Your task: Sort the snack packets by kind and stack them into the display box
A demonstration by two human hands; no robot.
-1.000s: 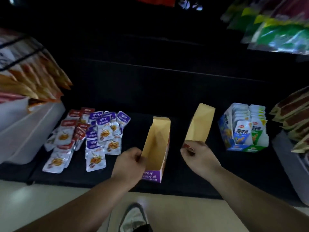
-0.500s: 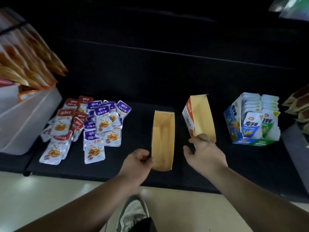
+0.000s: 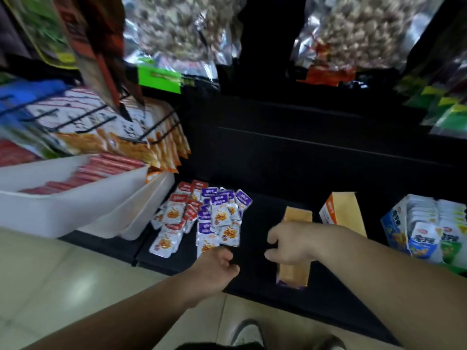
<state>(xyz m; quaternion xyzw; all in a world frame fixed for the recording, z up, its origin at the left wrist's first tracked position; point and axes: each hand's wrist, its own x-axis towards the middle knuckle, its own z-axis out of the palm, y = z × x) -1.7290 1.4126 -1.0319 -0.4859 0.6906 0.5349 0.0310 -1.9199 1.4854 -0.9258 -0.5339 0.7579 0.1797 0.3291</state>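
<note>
Left hand (image 3: 216, 270) at the shelf (image 3: 252, 274) front edge, just below the loose pile of red and purple snack packets (image 3: 207, 218) at shelf left, fingers loosely curled, nothing gripped. Right hand (image 3: 290, 245) relaxed and empty, above the purple-edged display box (image 3: 294, 272), which lies empty near the front edge at mid shelf. Orange box (image 3: 341, 210) just behind it, filled blue box (image 3: 417, 231) at right, white bins (image 3: 75, 205) at left
</note>
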